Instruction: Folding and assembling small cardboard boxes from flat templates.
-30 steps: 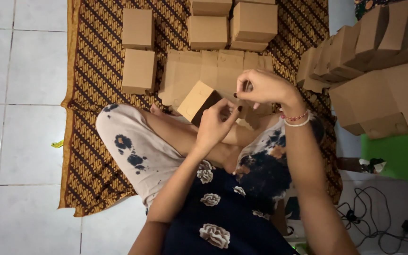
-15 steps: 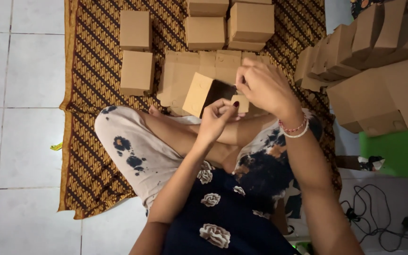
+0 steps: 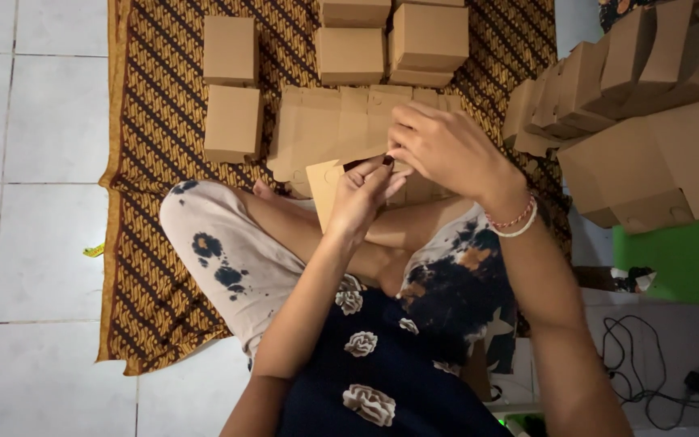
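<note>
Carton blank (image 3: 324, 188) sits above the lap, pinched at its upper edge by left hand (image 3: 363, 197) and right hand (image 3: 445, 150), apparently to fold it, over flat blanks (image 3: 329, 121) on cloth (image 3: 155, 267).

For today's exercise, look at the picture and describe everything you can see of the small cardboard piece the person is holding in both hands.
The cardboard piece is plain light brown, thin and flat-sided, apparently a partly folded box panel with a small notch near its top edge. It is held tilted above the person's crossed legs, in front of a row of flat box blanks on the patterned mat. The left hand pinches its upper edge; the right hand covers the rest, so its full shape is hidden.
</note>
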